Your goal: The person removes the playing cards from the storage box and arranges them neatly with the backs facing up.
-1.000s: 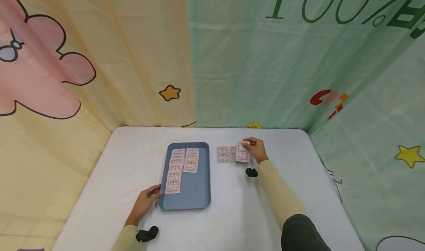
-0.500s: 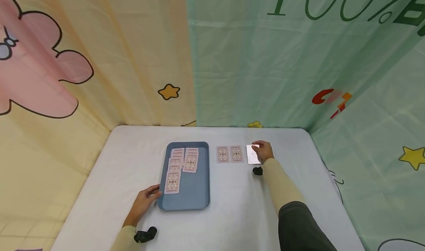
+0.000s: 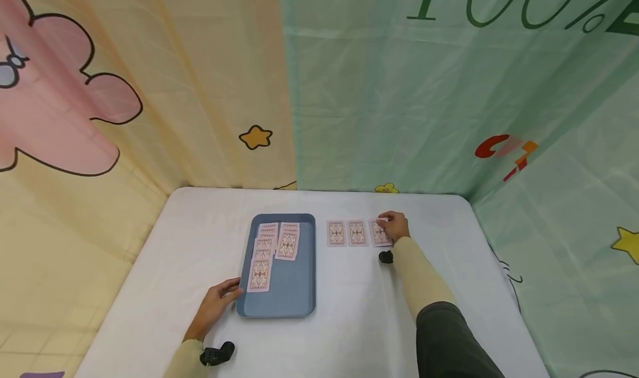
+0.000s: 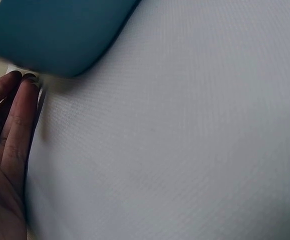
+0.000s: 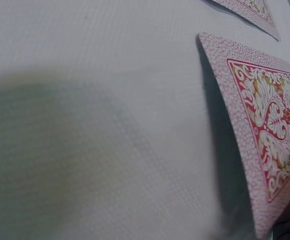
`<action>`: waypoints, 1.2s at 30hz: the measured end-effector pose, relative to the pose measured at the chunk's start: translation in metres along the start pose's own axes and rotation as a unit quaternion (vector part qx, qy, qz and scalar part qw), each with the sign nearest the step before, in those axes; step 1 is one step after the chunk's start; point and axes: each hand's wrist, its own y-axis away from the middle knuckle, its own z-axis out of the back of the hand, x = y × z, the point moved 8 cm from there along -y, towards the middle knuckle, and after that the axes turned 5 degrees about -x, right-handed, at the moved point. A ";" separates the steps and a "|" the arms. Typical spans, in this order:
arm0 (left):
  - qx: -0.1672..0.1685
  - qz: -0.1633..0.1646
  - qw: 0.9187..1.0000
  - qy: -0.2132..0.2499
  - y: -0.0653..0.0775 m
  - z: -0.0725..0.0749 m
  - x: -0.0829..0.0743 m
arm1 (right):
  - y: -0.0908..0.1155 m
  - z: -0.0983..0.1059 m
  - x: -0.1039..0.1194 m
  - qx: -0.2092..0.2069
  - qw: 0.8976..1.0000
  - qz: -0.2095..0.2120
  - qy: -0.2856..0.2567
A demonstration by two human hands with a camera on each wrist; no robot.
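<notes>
In the head view my right hand (image 3: 396, 226) pinches a face-down playing card (image 3: 378, 235) at the right end of a row. The right wrist view shows this card (image 5: 270, 120) tilted, one edge raised over the cloth with a shadow beneath. Two more face-down playing cards, a left one (image 3: 336, 233) and a middle one (image 3: 357, 233), lie flat beside it. My left hand (image 3: 214, 306) touches the lower left edge of a blue-grey tray (image 3: 294, 295). Its fingers (image 4: 19, 130) look fairly straight in the left wrist view, close to the tray's corner (image 4: 69, 55).
Inside the tray, several overlapping face-down cards form a left column (image 3: 259, 274) and a shorter right column (image 3: 287, 246). A white cloth (image 3: 359, 300) covers the table. Patterned curtains (image 3: 379, 100) hang behind and at both sides.
My right hand has moved right with the card, off the middle card it overlapped. The card's pale glare is gone and its patterned back shows. My left hand and the tray stay put.
</notes>
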 end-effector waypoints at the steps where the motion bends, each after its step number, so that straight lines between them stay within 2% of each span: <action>1: 0.000 0.000 1.000 0.001 0.000 0.000 0.000 | 0.001 0.001 0.000 -0.005 1.000 0.001 0.001; 6: -0.004 -0.002 1.000 0.006 0.000 -0.002 0.002 | 0.004 0.003 -0.003 -0.013 1.000 -0.009 -0.011; 11: -0.002 -0.002 1.000 0.005 0.001 -0.004 0.000 | 0.006 0.008 -0.015 -0.020 0.998 -0.053 -0.018; 14: 0.000 -0.001 1.000 0.002 0.002 -0.004 0.000 | 0.012 0.009 -0.014 -0.035 0.998 -0.046 -0.026; 18: -0.004 -0.003 1.000 -0.002 0.001 -0.002 0.002 | 0.031 0.002 0.009 -0.045 0.998 -0.002 -0.045; 22: -0.007 -0.006 1.000 -0.004 -0.001 -0.001 0.001 | 0.052 -0.015 0.039 -0.032 0.996 0.042 -0.073; 29: 0.002 -0.012 1.000 0.005 0.000 -0.003 0.000 | 0.086 -0.056 0.083 0.017 0.990 0.097 -0.098; 36: -0.002 -0.008 1.000 0.006 0.001 -0.001 0.001 | 0.120 -0.103 0.129 0.086 0.974 0.176 -0.113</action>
